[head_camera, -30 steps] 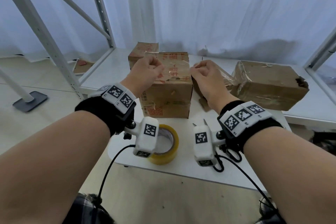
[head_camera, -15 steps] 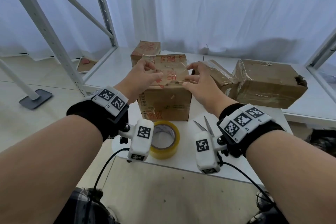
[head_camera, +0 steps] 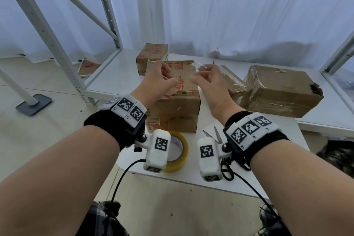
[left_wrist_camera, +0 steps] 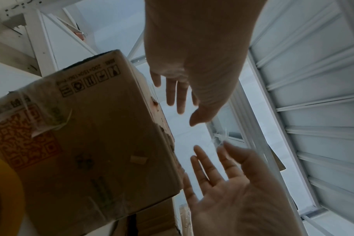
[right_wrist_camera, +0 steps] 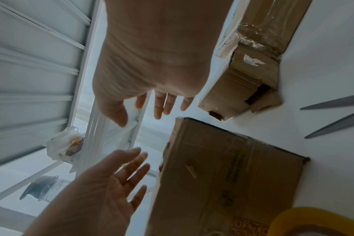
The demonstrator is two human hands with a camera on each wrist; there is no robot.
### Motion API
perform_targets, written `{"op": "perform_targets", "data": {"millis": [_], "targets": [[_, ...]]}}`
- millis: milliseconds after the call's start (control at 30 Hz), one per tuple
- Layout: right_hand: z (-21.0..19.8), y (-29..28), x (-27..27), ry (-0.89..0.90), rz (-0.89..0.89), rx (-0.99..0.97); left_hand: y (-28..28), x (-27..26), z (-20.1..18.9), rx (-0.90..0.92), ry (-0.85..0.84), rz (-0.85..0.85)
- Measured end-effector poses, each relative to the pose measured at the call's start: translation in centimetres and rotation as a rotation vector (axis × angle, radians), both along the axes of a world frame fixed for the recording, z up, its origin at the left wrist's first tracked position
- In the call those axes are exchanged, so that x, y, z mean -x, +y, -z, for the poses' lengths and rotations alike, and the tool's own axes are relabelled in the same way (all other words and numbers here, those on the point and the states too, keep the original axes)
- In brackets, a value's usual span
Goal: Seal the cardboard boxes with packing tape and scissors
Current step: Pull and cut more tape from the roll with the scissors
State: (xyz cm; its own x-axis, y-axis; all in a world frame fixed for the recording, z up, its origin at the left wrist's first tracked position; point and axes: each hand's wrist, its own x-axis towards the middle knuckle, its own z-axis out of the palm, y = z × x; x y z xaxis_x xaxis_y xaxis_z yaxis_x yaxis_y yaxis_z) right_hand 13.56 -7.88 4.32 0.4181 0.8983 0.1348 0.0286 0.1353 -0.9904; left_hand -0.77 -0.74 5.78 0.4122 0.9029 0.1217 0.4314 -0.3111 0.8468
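Hovering above the box (head_camera: 177, 105), the left hand (head_camera: 157, 80) and right hand (head_camera: 209, 82) have fingers spread apart, holding nothing; tape roll (head_camera: 178, 151) and scissors (head_camera: 213, 135) lie before the box.

Counts only — four cardboard boxes on the white surface: one at centre (head_camera: 177, 101), a small one behind it (head_camera: 152, 53), a big one at right (head_camera: 283, 90), and a tape-wrapped one (head_camera: 232, 84) wedged between centre and right. One roll of yellow tape (head_camera: 179, 151). One pair of scissors (head_camera: 214, 136), partly hidden by a wrist camera. Two hands — the left hand (head_camera: 156, 80) and the right hand (head_camera: 208, 80). Two wrist bands, each bearing three square black-and-white markers.
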Motion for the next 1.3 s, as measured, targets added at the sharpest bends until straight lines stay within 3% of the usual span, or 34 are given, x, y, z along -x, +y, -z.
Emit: {"op": "perform_targets", "data": {"millis": [133, 267, 367, 867, 1200, 1300], "targets": [[0.1, 0.3, -0.9, 0.005, 0.127, -0.026, -0.2, 0.3, -0.4, 0.055, 0.014, 0.066], [0.9, 0.1, -1.7, -0.228, 0.011, 0.055, 0.1, 0.4, -0.3, 0.062, 0.069, 0.073], [1.4, 0.0, -1.8, -0.307, -0.028, 0.152, 0.4, 0.1, 0.4, 0.052, 0.136, 0.046], [2.1, 0.6, -1.0, -0.185, 0.007, 0.268, 0.5, -0.6, 1.2, 0.011, 0.354, 0.022], [1.3, 0.5, -0.8, -0.094, 0.105, 0.15, 0.4, -0.8, 1.4, 0.014, 0.35, -0.005], [1.3, 0.5, -1.2, -0.092, 0.207, 0.12, 0.1, -0.8, 0.1, 0.149, 0.174, 0.042]]}}
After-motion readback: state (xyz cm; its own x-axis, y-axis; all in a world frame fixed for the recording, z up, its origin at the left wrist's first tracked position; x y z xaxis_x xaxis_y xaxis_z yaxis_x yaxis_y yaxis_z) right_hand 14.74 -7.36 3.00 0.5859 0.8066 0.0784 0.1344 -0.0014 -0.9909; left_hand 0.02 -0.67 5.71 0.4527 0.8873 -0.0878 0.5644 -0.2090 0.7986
